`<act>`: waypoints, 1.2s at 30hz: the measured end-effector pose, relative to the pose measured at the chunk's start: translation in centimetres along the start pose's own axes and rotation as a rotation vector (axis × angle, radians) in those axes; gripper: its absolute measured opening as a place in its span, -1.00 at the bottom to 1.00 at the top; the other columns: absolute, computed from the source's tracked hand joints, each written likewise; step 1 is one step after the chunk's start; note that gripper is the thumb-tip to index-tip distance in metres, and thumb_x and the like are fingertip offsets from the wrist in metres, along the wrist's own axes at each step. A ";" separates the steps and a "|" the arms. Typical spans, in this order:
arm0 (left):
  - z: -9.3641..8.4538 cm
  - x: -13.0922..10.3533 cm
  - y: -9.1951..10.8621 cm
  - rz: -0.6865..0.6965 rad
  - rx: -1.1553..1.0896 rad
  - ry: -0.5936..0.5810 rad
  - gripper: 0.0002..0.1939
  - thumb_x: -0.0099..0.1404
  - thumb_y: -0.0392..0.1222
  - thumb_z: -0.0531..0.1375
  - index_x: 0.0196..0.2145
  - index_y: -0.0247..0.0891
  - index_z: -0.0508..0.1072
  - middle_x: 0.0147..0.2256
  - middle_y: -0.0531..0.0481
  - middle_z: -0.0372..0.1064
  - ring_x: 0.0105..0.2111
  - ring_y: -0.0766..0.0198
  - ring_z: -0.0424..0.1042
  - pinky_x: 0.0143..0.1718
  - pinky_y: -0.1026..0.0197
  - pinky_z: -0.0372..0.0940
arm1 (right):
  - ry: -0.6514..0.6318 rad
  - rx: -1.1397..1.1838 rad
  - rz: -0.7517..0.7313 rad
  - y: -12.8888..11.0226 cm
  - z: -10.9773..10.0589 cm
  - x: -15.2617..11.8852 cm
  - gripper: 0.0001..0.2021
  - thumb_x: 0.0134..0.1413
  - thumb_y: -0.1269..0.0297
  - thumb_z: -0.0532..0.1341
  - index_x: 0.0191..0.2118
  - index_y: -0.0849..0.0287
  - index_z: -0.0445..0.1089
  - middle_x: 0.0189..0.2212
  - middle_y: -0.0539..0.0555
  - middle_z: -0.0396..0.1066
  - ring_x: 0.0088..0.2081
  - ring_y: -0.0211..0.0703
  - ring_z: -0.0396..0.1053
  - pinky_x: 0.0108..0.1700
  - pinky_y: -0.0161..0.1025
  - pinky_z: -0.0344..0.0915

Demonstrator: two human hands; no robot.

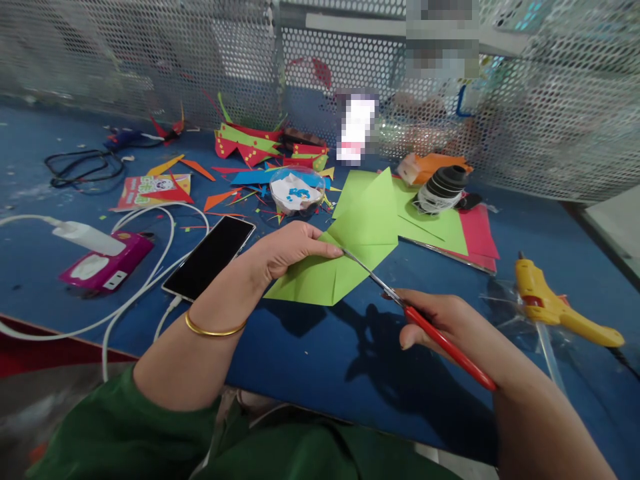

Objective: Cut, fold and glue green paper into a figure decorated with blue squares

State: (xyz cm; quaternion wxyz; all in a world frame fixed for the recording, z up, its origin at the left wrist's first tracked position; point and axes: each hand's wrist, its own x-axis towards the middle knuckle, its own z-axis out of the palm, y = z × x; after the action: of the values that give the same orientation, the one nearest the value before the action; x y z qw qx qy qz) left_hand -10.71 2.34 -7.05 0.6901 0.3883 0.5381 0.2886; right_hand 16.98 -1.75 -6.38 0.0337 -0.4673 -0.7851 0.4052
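My left hand (295, 247) pinches a folded sheet of lime green paper (365, 213) near its middle, thumb on top; the fingers underneath are partly hidden. The paper has several creases and is held above the blue table. In my right hand (440, 320) is a pair of red-handled scissors (425, 327). The scissors' metal blades reach up and left to the paper, their tips beside my left thumb. How far the blades are apart cannot be made out. A black phone (213, 257) lies left of my left wrist, with a white cable plugged in.
A clear round dish (299, 190) with blue bits stands among paper scraps. Red and green paper masks (247, 143) lie behind. Stacked sheets (480, 230) and a black roll (443, 187) are at right, near a yellow glue gun (555, 303). A purple power strip (107, 263) lies left.
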 end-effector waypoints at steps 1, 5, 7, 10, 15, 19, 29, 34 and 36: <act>0.0 0.0 0.0 0.003 -0.001 0.003 -0.83 -0.06 -0.20 0.45 -0.44 -0.26 0.64 -0.41 -0.09 0.60 -0.40 0.17 0.55 -0.18 0.07 0.44 | 0.005 0.003 -0.003 0.0 0.0 0.0 -0.32 0.00 -0.43 0.14 -0.13 0.12 0.49 -0.59 -0.06 0.27 -0.52 -0.28 0.04 -0.52 -0.32 0.02; 0.0 -0.1 0.0 0.010 -0.012 -0.003 -0.82 -0.06 -0.20 0.46 -0.44 -0.27 0.64 -0.41 -0.11 0.59 -0.41 0.17 0.55 -0.19 0.05 0.44 | 0.021 0.003 -0.014 0.2 0.2 0.1 -0.29 -0.04 -0.47 0.12 -0.15 0.13 0.48 -0.60 -0.08 0.17 -0.52 -0.27 0.01 -0.52 -0.32 0.02; 0.0 0.0 0.0 0.013 -0.016 -0.007 -0.83 -0.05 -0.20 0.45 -0.44 -0.27 0.64 -0.42 -0.11 0.59 -0.42 0.17 0.55 -0.19 0.05 0.44 | 0.019 -0.004 -0.006 0.4 0.3 0.1 -0.28 -0.06 -0.48 0.12 -0.13 0.11 0.47 -0.60 -0.09 0.15 -0.51 -0.26 0.02 -0.52 -0.33 0.03; 0.0 0.0 0.0 0.024 -0.009 -0.006 -0.84 -0.06 -0.21 0.45 -0.45 -0.27 0.64 -0.42 -0.09 0.60 -0.41 0.19 0.55 -0.20 0.08 0.44 | 0.030 -0.017 0.003 0.8 0.4 0.0 -0.22 -0.10 -0.51 0.12 -0.03 0.09 0.44 -0.58 -0.09 0.17 -0.51 -0.25 0.05 -0.52 -0.32 0.06; 0.0 0.0 0.1 0.037 0.006 0.000 -0.84 -0.06 -0.21 0.45 -0.45 -0.26 0.64 -0.42 -0.06 0.60 -0.39 0.20 0.54 -0.22 0.14 0.42 | 0.030 -0.045 -0.001 0.6 0.3 0.1 -0.25 -0.05 -0.48 0.12 -0.02 0.08 0.44 -0.57 -0.07 0.24 -0.51 -0.25 0.06 -0.49 -0.31 0.07; -0.1 0.0 0.0 0.020 0.016 -0.008 -0.83 -0.06 -0.20 0.45 -0.44 -0.27 0.65 -0.41 -0.08 0.60 -0.39 0.18 0.55 -0.24 0.13 0.42 | 0.001 -0.035 0.024 0.2 0.2 0.2 -0.39 0.02 -0.40 0.16 -0.11 0.07 0.44 -0.57 -0.08 0.32 -0.50 -0.25 0.09 -0.47 -0.31 0.07; 0.1 0.0 0.0 0.023 0.042 0.017 -0.85 -0.03 -0.21 0.43 -0.44 -0.28 0.64 -0.41 -0.09 0.60 -0.39 0.17 0.56 -0.24 0.11 0.43 | 0.015 -0.042 0.002 0.3 0.2 0.0 -0.38 0.02 -0.41 0.14 -0.15 0.07 0.45 -0.58 -0.08 0.38 -0.53 -0.26 0.13 -0.47 -0.31 0.08; 0.0 0.2 -0.2 0.031 0.028 -0.003 -0.90 -0.02 -0.23 0.41 -0.46 -0.24 0.64 -0.43 -0.05 0.60 -0.39 0.17 0.55 -0.24 0.09 0.44 | -0.001 -0.030 0.010 0.3 0.2 -0.1 -0.44 0.08 -0.34 0.15 -0.13 0.07 0.45 -0.55 -0.07 0.42 -0.51 -0.24 0.13 -0.47 -0.31 0.12; 0.0 0.3 -0.3 0.038 0.016 -0.011 -0.89 -0.02 -0.22 0.42 -0.45 -0.24 0.64 -0.43 -0.06 0.60 -0.40 0.16 0.55 -0.24 0.08 0.45 | 0.011 -0.038 0.010 0.3 0.3 0.0 -0.43 0.07 -0.35 0.16 -0.11 0.07 0.45 -0.56 -0.07 0.40 -0.51 -0.24 0.11 -0.47 -0.31 0.11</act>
State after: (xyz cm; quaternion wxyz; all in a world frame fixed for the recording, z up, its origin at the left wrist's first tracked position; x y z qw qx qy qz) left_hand -10.64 2.42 -7.41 0.6844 0.4056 0.5291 0.2951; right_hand 17.06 -1.86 -6.74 0.0269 -0.4740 -0.7901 0.3877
